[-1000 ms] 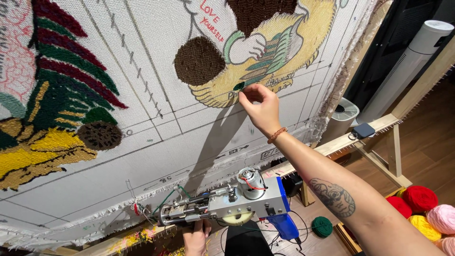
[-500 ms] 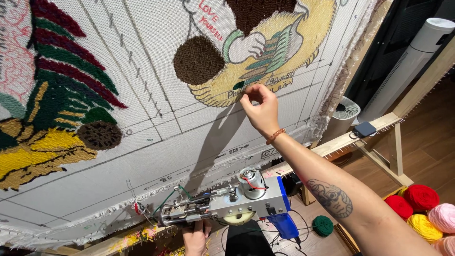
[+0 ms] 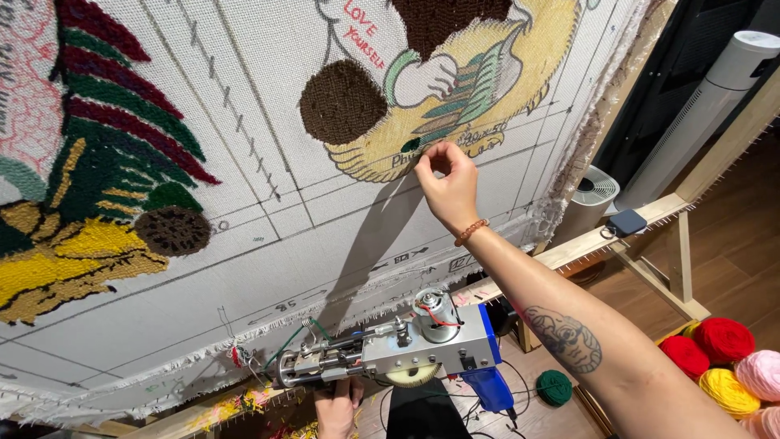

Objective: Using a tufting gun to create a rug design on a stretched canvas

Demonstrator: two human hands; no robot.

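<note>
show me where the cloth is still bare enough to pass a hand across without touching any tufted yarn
Bare backing cloth runs as a wide diagonal band between the red-green-yellow tufting on the left and the brown and yellow tufting. Another bare strip lies below, down to the frayed edge above the tufting gun. It is crowded where the right hand pinches.

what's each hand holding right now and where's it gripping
Left hand holds the tufting gun from underneath. Right hand pinches at the tufted cloth; what's in its grip cannot be told.

One tufting gun (image 3: 398, 349) — six yarn balls (image 3: 723, 340)
</note>
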